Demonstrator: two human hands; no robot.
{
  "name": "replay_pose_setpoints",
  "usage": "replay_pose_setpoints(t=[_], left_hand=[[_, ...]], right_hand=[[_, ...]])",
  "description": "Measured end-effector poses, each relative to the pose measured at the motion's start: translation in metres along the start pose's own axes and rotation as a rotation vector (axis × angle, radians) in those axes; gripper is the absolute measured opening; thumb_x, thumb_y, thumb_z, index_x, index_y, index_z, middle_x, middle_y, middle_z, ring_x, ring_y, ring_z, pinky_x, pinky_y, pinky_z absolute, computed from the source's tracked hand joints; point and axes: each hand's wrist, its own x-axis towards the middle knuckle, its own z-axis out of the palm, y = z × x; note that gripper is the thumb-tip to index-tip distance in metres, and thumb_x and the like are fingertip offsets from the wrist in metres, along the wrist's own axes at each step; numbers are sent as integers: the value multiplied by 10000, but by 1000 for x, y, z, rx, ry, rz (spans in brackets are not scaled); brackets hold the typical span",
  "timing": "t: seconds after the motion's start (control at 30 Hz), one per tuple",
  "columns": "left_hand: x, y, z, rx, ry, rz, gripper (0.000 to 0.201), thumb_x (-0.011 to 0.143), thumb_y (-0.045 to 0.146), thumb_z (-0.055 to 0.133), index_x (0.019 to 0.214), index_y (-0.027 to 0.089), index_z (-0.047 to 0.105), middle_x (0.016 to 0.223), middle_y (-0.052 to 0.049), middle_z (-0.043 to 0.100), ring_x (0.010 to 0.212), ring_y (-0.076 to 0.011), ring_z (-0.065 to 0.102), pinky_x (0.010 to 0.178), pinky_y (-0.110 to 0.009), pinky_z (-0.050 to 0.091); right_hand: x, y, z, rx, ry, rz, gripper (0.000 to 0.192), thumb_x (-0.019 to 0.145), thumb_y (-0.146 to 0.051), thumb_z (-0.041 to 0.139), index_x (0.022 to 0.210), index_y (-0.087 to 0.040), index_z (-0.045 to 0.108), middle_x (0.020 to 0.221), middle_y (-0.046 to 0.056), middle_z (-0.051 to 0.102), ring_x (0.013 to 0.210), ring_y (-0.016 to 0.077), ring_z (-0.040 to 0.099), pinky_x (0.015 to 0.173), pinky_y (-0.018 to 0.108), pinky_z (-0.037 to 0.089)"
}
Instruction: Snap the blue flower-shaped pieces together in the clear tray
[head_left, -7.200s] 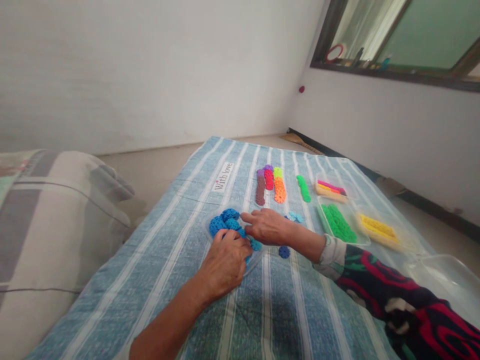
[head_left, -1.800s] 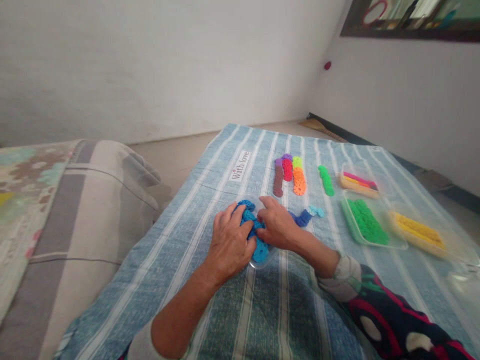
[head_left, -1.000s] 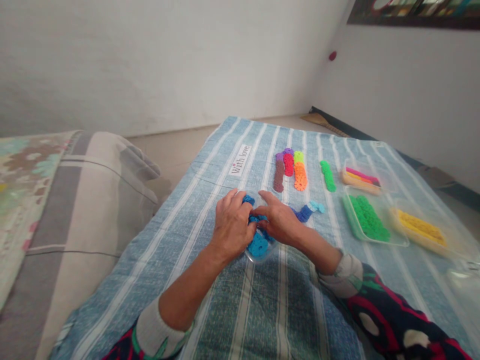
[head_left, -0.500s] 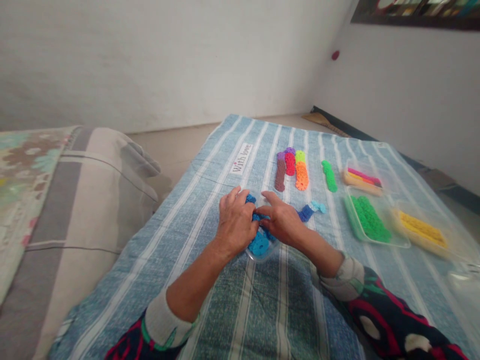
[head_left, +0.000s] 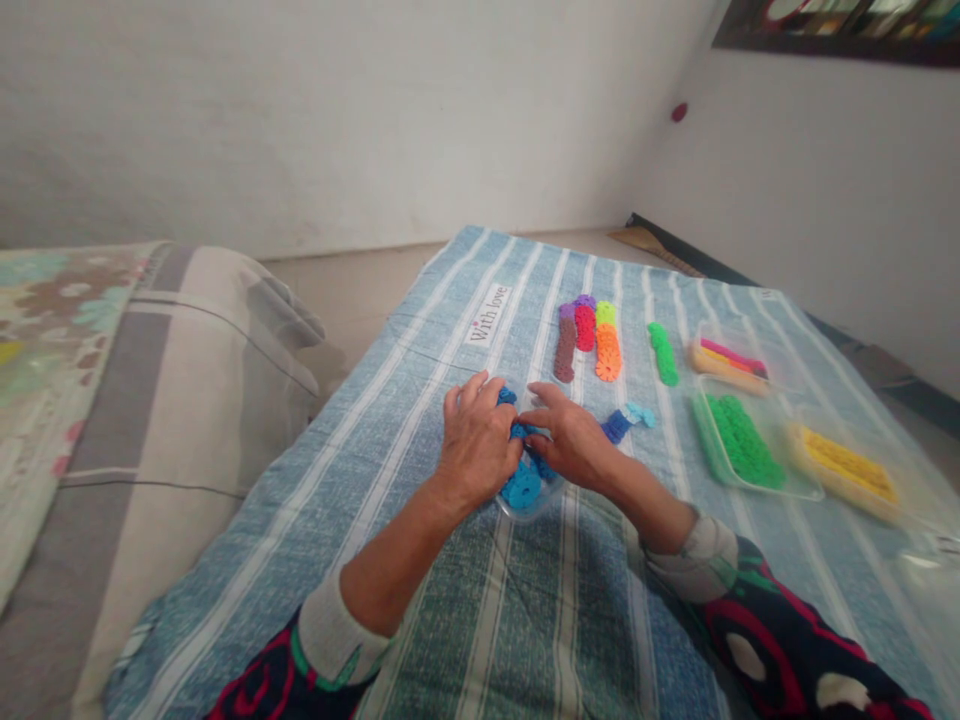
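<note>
A clear plastic box (head_left: 525, 515) holding blue snowflake discs (head_left: 522, 487) sits on the striped cloth in front of me. My left hand (head_left: 476, 440) covers its left side, fingers curled over the blue discs inside. From the right, my right hand (head_left: 566, 440) reaches in, its thumb and fingers closed at the same discs, beside my left fingertips. Which pieces are pinched is partly hidden by the fingers. Just beyond my right hand lies a short row of dark and light blue discs (head_left: 619, 427) on the cloth.
Rows of brown discs (head_left: 565, 355), red discs (head_left: 585, 328), orange discs (head_left: 608, 355) and green discs (head_left: 663, 355) lie farther back. To the right stand boxes of green discs (head_left: 742, 440), yellow discs (head_left: 847, 468) and pink-and-yellow discs (head_left: 731, 358). A cloth-covered seat (head_left: 187, 400) is at left.
The view has shifted slightly. Both hands stay at the box of blue discs, with only small finger movements; the rows on the cloth look the same.
</note>
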Motion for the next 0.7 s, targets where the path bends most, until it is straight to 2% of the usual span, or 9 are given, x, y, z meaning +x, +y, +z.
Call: replay_pose_setpoints(t=[0.27, 0.47, 0.7], left_hand=[[0, 4, -1, 24, -4, -6, 174, 756, 241, 643, 889, 162, 725, 1364, -149, 578, 1365, -360, 401, 1116, -592, 289], [1, 5, -1, 26, 6, 11, 154, 750, 215, 641, 877, 167, 714, 1348, -153, 589, 1350, -370, 414, 1097, -618, 290], [1, 6, -3, 3, 8, 9, 150, 733, 193, 625, 859, 168, 702, 1319, -163, 603, 1341, -381, 420, 1085, -624, 299]], right_hand=[[3, 5, 3, 17, 1, -22, 269, 866, -136, 569, 1070, -190, 736, 1371, 160, 520, 1175, 263, 577, 961, 404, 489], [10, 8, -14, -86, 60, -18, 304, 865, -122, 566, 1119, -202, 710, 1348, 147, 510, 1175, 258, 558, 926, 401, 500], [27, 0, -20, -319, -109, -76, 226, 895, -164, 540, 969, -193, 751, 1283, 163, 527, 1159, 310, 541, 833, 420, 535]])
